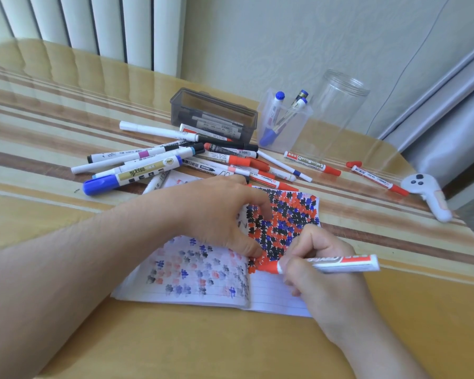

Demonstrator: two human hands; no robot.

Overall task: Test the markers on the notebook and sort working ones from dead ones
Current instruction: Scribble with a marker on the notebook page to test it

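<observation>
Right hand (316, 265): a red marker (329, 265) is gripped in curled fingers, tip on the page, barrel lying out to the right.
Left hand (225, 214): the notebook (203, 277) is pressed flat with relaxed fingers.
Sorting: a clear cup (283, 124) and a grey box (214, 113) are seen beyond the marker pile (175, 160) on the worktop (175, 337), forward of both hands, the right being judged nearer the cup.
</observation>
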